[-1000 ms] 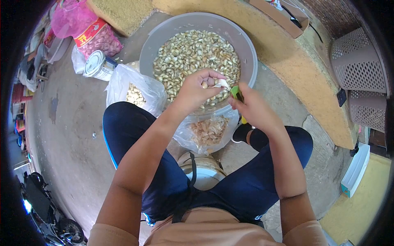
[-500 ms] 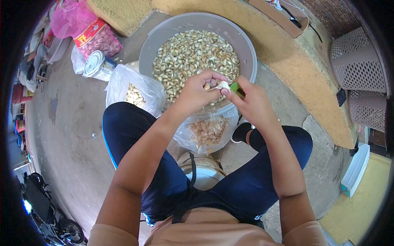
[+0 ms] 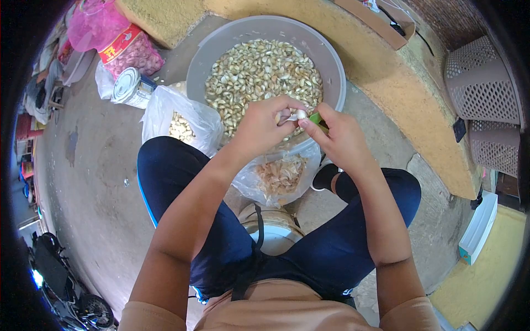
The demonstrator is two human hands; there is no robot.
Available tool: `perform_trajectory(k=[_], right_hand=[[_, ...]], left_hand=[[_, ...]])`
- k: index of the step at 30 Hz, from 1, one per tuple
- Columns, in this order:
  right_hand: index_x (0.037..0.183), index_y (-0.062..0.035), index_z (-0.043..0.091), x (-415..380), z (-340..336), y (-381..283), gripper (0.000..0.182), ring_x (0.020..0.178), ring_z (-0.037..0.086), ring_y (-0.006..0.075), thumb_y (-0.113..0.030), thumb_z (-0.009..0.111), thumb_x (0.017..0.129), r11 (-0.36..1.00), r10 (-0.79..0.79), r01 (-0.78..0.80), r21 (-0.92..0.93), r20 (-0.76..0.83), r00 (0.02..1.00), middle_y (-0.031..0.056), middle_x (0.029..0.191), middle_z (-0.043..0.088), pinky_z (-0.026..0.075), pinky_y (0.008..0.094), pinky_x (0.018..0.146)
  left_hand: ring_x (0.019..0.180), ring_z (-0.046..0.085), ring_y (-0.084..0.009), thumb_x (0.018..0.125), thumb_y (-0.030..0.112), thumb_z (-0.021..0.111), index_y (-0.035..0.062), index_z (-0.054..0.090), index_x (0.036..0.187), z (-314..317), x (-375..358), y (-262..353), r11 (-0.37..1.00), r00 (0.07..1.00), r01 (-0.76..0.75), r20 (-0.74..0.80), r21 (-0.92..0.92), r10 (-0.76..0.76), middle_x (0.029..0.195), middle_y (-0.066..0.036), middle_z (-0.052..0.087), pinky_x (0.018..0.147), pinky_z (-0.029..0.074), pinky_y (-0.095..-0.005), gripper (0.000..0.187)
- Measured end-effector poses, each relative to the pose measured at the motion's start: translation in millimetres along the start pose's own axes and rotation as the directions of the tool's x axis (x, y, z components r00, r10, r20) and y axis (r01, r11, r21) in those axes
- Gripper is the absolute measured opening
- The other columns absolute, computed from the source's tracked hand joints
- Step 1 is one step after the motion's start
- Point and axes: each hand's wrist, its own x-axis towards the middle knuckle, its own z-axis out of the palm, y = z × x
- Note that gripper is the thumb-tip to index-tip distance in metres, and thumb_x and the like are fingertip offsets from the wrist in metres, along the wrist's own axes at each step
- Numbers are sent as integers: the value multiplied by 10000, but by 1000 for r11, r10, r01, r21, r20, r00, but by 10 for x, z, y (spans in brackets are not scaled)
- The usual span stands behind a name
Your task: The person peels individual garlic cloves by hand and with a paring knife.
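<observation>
Over the near edge of a big grey basin (image 3: 339,83), my left hand (image 3: 264,122) is closed around a pale garlic clove (image 3: 301,114), pinching it at the fingertips. My right hand (image 3: 343,138) grips what looks like a small green-handled knife (image 3: 316,119); its blade is hidden. The right thumb is against the clove. Many unpeeled garlic cloves (image 3: 259,74) sit in water in the basin. Below my hands, a clear bag (image 3: 248,185) holds dry garlic skins (image 3: 281,172). Peeled cloves (image 3: 180,128) lie inside a white plastic bag (image 3: 205,122) on the left.
A tin can (image 3: 132,88) lies tilted beside a pink net sack of garlic (image 3: 135,52). A yellow ledge (image 3: 386,91) curves behind the basin. Perforated grey baskets (image 3: 480,83) stand right. A bucket (image 3: 276,231) is between my legs; a motorcycle (image 3: 63,281) stands lower left.
The clove at my left fingertips shows rounder and barer, with less loose skin around it. Both hands stay in nearly the same place, and the green handle has turned slightly.
</observation>
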Motion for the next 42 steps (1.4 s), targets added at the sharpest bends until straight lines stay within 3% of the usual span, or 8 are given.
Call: perform_trajectory(k=[2,5,11,23,28,35,39,42], right_hand=[[752,-32,494,-5,-5,-6,371,615,559,358,-395,530,817,1000,-24,24,9,5,1000,177,613,550,422,433,548],[745,-28,494,-2,8,15,378,610,557,362,-397,521,822,999,-38,38,32,12,999,182,605,546,421,436,549],[712,-9,497,21,52,-10,383,586,548,375,-375,518,822,1000,16,-15,25,-4,1000,204,580,534,417,448,541],[736,35,531,50,238,-2,407,607,548,380,-360,509,831,953,179,-171,252,-10,984,240,618,540,414,420,552],[743,40,549,92,542,198,420,591,547,354,-362,488,846,800,335,-335,498,93,938,234,620,542,412,398,562],[729,50,555,100,650,183,451,612,539,379,-376,470,849,851,380,-368,376,43,924,248,634,540,413,413,583],[710,66,547,77,619,74,480,635,535,399,-385,464,852,915,346,-333,228,-19,938,270,656,539,425,405,612],[774,72,539,43,512,-47,507,655,554,376,-428,482,837,912,297,-289,292,17,955,267,669,547,435,392,639]], left_hand=[[728,564,-84,672,-17,607,75,641,909,-17,-3,27,999,1000,-2,5,44,2,836,-48,638,634,440,-220,257],[694,594,-144,678,15,619,76,634,922,0,-5,-28,967,981,-186,-16,174,191,840,-82,634,614,456,-246,252],[643,594,-234,682,40,625,103,582,959,64,-64,-50,866,932,-303,-66,398,357,796,-85,611,569,474,-307,287],[590,569,-226,665,41,607,60,554,934,92,-70,-95,707,846,-353,-114,613,521,671,-67,547,511,463,-329,275],[577,582,-217,693,102,598,53,550,899,173,-47,-212,657,905,-247,-72,712,419,664,-68,558,493,468,-315,216],[530,590,-229,721,141,566,50,525,808,235,-55,-281,602,955,-164,-28,781,295,634,-81,574,458,468,-328,134],[596,609,-254,726,110,527,35,528,754,239,-76,-255,660,989,-99,-2,745,150,674,-119,588,528,484,-347,80],[656,606,-305,734,136,541,24,545,762,171,-92,-283,739,1000,14,-16,674,-4,715,-153,596,598,480,-389,116]])
